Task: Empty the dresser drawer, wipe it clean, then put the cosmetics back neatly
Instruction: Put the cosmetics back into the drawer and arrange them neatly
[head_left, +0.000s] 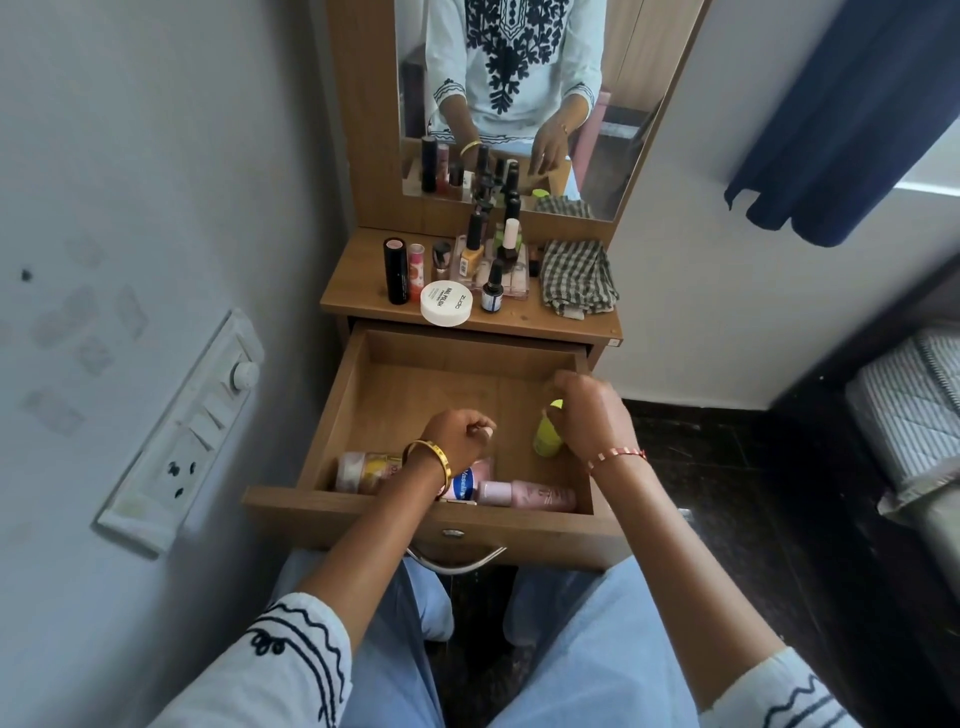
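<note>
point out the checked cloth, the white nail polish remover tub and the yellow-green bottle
checked cloth (577, 278), head view, middle of the folded fabric
white tub (446, 303), head view, centre of its lid
yellow-green bottle (547, 439), head view, its body below the cap

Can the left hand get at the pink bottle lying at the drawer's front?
Probably yes. The left hand hovers inside the open drawer, just above the pink bottle, holding nothing visible. Nothing covers the bottle; the Vaseline jar lies beside it.
</note>
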